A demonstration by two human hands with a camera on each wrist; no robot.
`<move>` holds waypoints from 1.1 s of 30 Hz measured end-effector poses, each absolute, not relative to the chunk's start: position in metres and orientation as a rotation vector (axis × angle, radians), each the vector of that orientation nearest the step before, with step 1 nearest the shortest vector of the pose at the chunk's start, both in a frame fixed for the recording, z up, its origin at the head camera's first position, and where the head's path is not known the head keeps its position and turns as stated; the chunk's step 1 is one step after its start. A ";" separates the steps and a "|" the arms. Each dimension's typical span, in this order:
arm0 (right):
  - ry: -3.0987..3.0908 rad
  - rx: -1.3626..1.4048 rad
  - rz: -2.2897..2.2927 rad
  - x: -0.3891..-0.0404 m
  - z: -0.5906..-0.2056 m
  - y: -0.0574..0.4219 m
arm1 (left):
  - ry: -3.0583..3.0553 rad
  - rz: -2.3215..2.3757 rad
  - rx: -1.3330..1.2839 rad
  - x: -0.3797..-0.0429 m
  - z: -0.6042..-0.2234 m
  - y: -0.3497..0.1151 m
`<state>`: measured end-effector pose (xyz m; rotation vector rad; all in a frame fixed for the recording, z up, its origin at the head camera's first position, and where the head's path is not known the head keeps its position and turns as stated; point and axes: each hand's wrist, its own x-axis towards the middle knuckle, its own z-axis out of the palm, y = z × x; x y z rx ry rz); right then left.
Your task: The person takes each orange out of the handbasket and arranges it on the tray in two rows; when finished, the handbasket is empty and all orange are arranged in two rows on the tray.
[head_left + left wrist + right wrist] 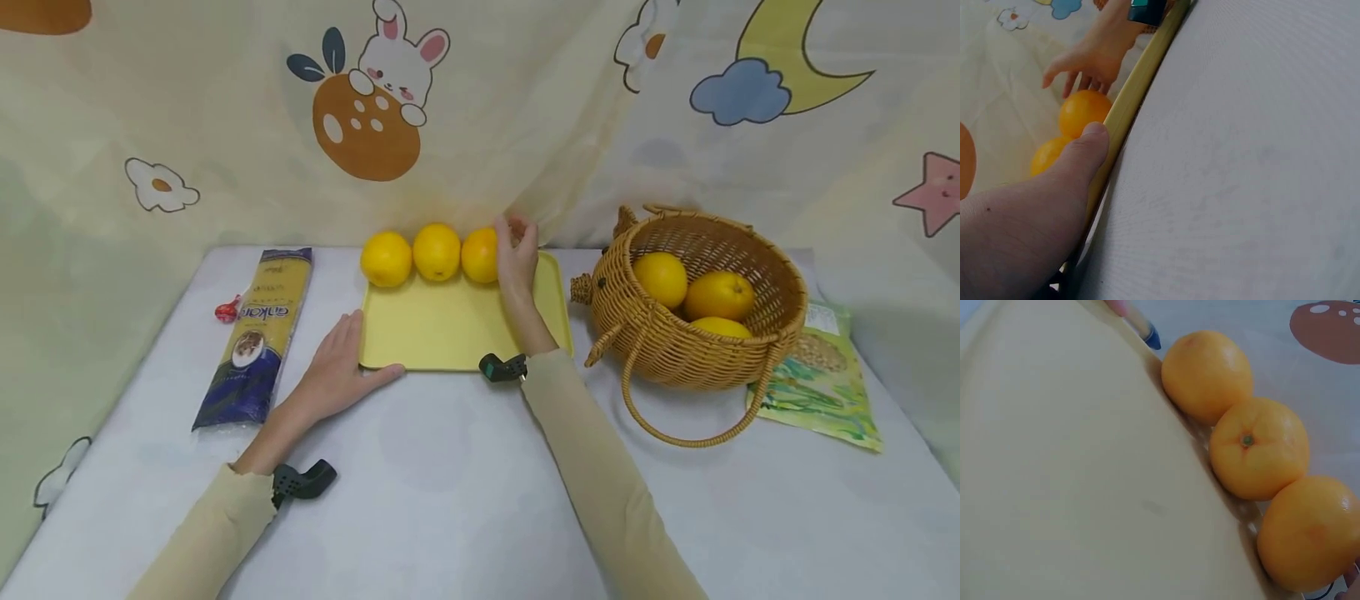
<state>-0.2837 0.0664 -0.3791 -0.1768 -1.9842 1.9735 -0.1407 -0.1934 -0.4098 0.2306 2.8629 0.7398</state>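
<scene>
Your spread left hand (337, 372) is touching the tray (442, 327); loose right hand (519, 265) is holding nothing; end orange (477, 256) is looking firm, needing cupped sides.

The tray (442, 329) looks smooth, matt plastic; oranges (437, 252) at its eleven o'clock gleam; the basket (697, 367) at three is rough wicker.

Tray (435, 329) between left hand (333, 371) and right hand (517, 262): plain yellow. Oranges (437, 252) beside right hand: yellow-orange. Basket (690, 358) right of right hand: brown, woven pattern. Packet (258, 337) left of left hand: gold, dark blue.
</scene>
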 end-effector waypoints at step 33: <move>-2.023 -0.120 1.891 -0.288 -0.371 0.078 | 2.856 0.736 0.203 -0.140 -0.413 -0.195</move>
